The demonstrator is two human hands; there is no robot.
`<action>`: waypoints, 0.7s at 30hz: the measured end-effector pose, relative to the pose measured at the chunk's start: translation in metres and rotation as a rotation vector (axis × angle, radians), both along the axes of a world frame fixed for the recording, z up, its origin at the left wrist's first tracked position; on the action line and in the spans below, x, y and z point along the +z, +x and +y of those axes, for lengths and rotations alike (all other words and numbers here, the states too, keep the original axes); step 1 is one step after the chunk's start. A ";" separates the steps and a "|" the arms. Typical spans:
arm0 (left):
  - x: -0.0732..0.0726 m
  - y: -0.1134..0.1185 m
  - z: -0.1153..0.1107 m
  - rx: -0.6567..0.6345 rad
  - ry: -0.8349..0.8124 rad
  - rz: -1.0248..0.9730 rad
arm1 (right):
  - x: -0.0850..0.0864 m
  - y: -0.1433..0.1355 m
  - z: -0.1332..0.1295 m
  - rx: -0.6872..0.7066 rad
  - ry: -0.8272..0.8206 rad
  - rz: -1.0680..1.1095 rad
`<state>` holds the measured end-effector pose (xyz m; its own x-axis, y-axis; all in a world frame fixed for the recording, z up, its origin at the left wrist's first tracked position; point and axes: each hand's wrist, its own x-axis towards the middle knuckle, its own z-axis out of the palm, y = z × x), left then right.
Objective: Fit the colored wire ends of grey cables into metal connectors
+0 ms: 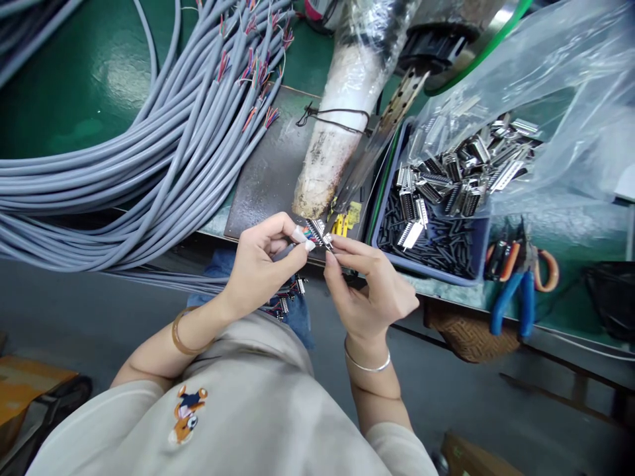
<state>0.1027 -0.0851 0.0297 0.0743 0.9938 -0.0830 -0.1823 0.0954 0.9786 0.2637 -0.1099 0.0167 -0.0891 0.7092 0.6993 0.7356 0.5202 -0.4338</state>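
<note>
My left hand (pixel 265 261) pinches the end of a grey cable, its coloured wires fanned out between thumb and forefinger, which have white coverings on their tips. Those wires meet a small metal connector (pixel 319 233) in front of me. From the other side, my right hand (pixel 370 281) grips the connector between thumb and fingers. Just beyond the connector is the lower end of a plastic-wrapped white tube (pixel 322 165). Yellow-handled tweezers or a similar tool (pixel 340 223) lie behind my right fingertips, partly hidden.
A large bundle of grey cables (pixel 163 145) covers the left of the green table. At right, a blue tray (pixel 431 272) holds metal connectors (pixel 464 175) and black sleeves (pixel 446 241). Beside it lie blue-handled pliers (pixel 516 301) and orange-handled cutters (pixel 546 271). More wired connectors (pixel 284 304) rest on my lap.
</note>
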 end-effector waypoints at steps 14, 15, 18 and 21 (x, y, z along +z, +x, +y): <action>-0.010 -0.006 -0.019 -0.115 0.098 0.120 | 0.001 0.009 -0.014 -0.009 -0.005 0.073; -0.012 -0.009 -0.022 -0.166 0.105 0.150 | 0.008 0.011 -0.015 0.003 -0.037 0.081; -0.017 -0.018 -0.030 -0.423 0.134 0.312 | 0.047 0.012 -0.025 0.164 -0.193 0.033; -0.023 -0.027 -0.039 -0.740 0.225 0.544 | 0.093 0.011 -0.061 0.222 -0.380 -0.110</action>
